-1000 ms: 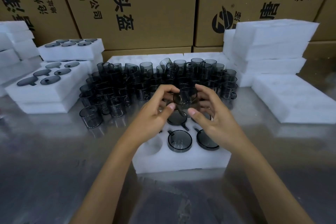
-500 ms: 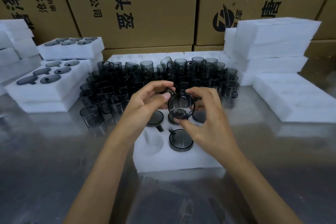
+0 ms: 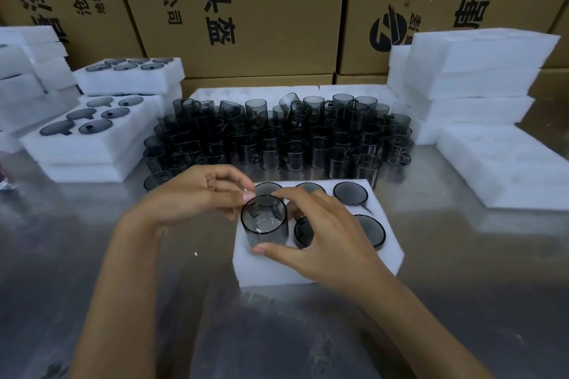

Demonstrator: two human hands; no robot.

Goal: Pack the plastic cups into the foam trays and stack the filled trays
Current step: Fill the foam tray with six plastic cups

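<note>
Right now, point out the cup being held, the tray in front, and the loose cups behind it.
cup (image 3: 264, 218): head view, on its open rim.
tray (image 3: 271, 269): head view, on its bare near edge.
loose cups (image 3: 277, 138): head view, middle of the cluster.

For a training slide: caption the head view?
Both hands lower a smoky cup into a foam tray.

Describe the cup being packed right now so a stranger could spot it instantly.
Start at the white foam tray nearest the camera on the metal table, in front of the crowd of loose cups. At its front-left corner, both hands hold one smoky clear cup. Unlike the tray's other cups, sunk flush, it stands well above the foam.
</note>
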